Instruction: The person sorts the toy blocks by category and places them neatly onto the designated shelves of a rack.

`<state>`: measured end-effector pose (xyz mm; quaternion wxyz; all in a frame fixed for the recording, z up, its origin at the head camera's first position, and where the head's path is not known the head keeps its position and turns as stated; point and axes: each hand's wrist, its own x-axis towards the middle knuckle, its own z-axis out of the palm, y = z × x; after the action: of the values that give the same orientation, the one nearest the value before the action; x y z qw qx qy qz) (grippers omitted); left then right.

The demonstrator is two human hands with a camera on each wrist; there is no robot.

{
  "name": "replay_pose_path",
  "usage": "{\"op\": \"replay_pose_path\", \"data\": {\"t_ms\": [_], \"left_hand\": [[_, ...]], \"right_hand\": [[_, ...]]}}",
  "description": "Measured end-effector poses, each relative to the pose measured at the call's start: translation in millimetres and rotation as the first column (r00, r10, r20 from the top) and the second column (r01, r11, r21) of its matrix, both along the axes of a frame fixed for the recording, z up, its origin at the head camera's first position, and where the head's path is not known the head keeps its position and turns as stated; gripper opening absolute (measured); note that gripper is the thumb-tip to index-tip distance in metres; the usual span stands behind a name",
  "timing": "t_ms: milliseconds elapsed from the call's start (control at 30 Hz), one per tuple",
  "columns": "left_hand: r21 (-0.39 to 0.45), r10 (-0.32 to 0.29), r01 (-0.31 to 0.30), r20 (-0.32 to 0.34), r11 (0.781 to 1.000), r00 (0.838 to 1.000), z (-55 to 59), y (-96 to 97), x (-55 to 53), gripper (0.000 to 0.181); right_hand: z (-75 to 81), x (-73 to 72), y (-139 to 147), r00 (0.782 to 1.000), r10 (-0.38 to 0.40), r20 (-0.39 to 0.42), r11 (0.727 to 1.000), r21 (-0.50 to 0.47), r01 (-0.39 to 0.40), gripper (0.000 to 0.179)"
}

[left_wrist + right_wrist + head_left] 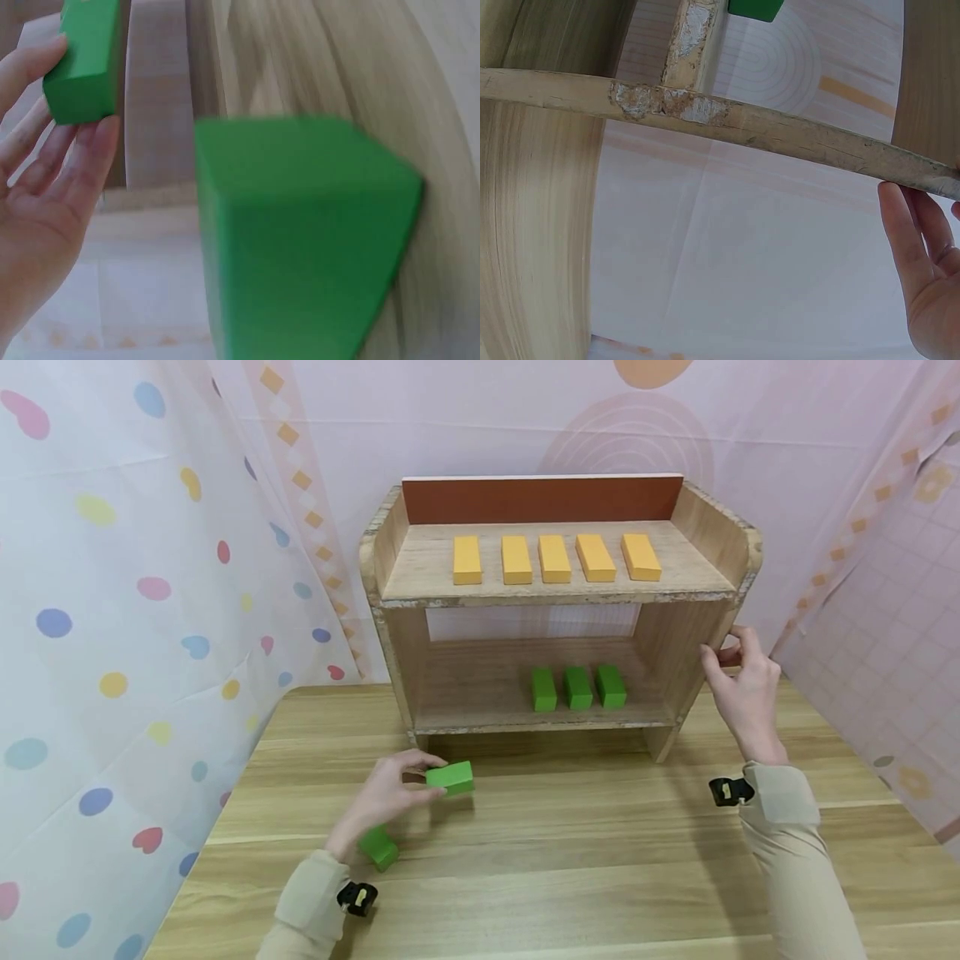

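Note:
My left hand (390, 789) pinches a green block (450, 778) between thumb and fingers, just in front of the shelf's lower left. The held block (86, 75) also shows at the upper left of the left wrist view. Another green block (378, 847) lies on the table beside my left wrist; this block (300, 225) looms large in the left wrist view. My right hand (746, 693) grips the right side panel of the wooden shelf (472, 702), its fingertips (889, 191) against the panel's edge.
Several yellow blocks (555, 560) stand in a row on the top board. Three green blocks (577, 687) sit on the right part of the lower board. The shelf stands at the back of the wood-grain table (562, 860), with patterned cloth (150, 610) behind and beside it.

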<state>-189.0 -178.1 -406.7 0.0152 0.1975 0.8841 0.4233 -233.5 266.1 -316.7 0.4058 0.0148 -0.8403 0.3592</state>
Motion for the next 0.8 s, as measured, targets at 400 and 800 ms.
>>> {"op": "replay_pose_path", "data": {"t_ms": [400, 800], "left_hand": [[0.161, 0.134, -0.084, -0.326, 0.983, 0.936, 11.3, 36.3, -10.5, 0.034], [0.222, 0.28, -0.191, -0.505, 0.956, 0.816, 12.5, 73.4, -30.0, 0.031]], "right_hand": [[-0.5, 0.0, 0.7, 1.0, -0.003, -0.006, 1.0, 0.007, 0.003, 0.028], [0.0, 0.4, 0.4, 1.0, -0.003, 0.008, 1.0, 0.013, 0.003, 0.028]]}}
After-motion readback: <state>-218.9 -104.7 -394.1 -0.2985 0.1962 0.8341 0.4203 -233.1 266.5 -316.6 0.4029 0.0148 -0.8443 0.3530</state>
